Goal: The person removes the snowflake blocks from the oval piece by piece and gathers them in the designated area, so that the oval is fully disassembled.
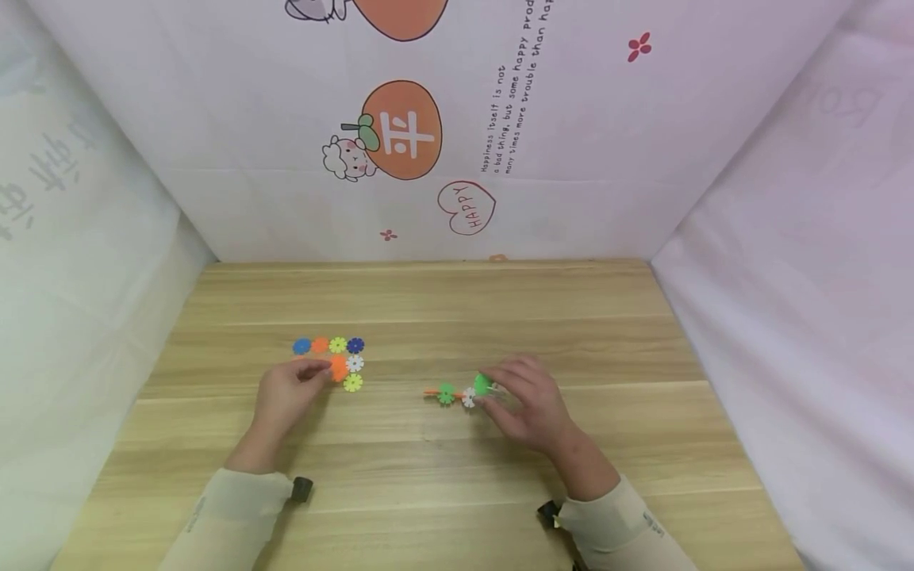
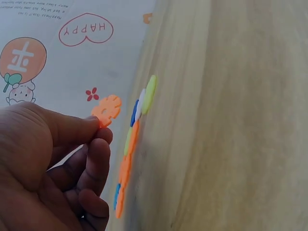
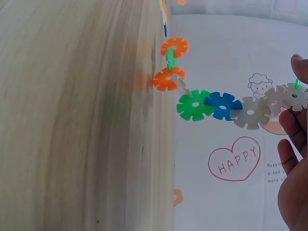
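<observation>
Between thumb and index finger, my left hand [image 1: 284,396] pinches an orange notched snowflake disc [image 2: 113,108], raised over the loose discs at the table's left. My right hand [image 1: 531,408] grips one end of a chain of interlocked snowflake discs, pinching a whitish disc [image 3: 293,98] there. Along the chain follow more whitish discs, a blue disc [image 3: 223,107], a green disc [image 3: 187,108], then orange and green ones toward the far end. The right fingers partly cover the chain in the head view.
Loose discs lie flat near my left hand, including a light blue disc [image 1: 301,346], a dark blue disc [image 1: 355,345], a white disc [image 1: 355,363] and a yellow disc [image 1: 353,383]. The wooden table [image 1: 400,492] meets a printed cloth wall [image 1: 571,174] at the back.
</observation>
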{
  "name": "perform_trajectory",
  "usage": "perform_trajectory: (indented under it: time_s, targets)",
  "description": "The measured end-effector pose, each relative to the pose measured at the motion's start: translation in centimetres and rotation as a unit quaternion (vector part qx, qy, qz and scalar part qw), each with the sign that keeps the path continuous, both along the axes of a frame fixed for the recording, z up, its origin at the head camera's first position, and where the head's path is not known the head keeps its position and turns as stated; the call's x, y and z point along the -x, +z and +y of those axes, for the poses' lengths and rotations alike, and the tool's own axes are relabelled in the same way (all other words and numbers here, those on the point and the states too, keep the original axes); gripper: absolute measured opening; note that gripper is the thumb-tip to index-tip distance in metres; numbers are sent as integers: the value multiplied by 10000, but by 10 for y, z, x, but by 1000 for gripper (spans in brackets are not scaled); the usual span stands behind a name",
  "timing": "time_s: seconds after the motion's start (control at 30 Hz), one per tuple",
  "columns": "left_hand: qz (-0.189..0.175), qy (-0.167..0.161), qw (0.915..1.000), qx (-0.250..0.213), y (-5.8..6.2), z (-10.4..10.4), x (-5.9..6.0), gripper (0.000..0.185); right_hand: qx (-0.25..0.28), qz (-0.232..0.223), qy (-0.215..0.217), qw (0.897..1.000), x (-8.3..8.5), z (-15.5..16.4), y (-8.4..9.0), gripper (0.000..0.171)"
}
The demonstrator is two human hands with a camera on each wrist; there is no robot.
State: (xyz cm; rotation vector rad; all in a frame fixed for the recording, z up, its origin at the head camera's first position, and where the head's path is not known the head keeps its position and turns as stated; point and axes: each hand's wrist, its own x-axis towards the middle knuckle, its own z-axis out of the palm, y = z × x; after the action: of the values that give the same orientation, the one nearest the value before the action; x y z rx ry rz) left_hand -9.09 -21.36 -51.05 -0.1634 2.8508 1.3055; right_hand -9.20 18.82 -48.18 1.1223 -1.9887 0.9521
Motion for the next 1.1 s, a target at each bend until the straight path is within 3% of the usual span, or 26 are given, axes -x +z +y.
perform_trajectory:
  time_s: [0.23,0.8,1.1]
  targets:
    - [-172,-167,9995,207,-6,-8,1,30,-29,12,14,10000,-1,-1,2,30]
    - [-745,-69,9962,449,-10,-13,6,32,35,117,65,9999,-2,-4,3,29]
    - [-683,-40,9968,416,-9,-14,7,33,-17,91,64,9999,-2,-5,4,30]
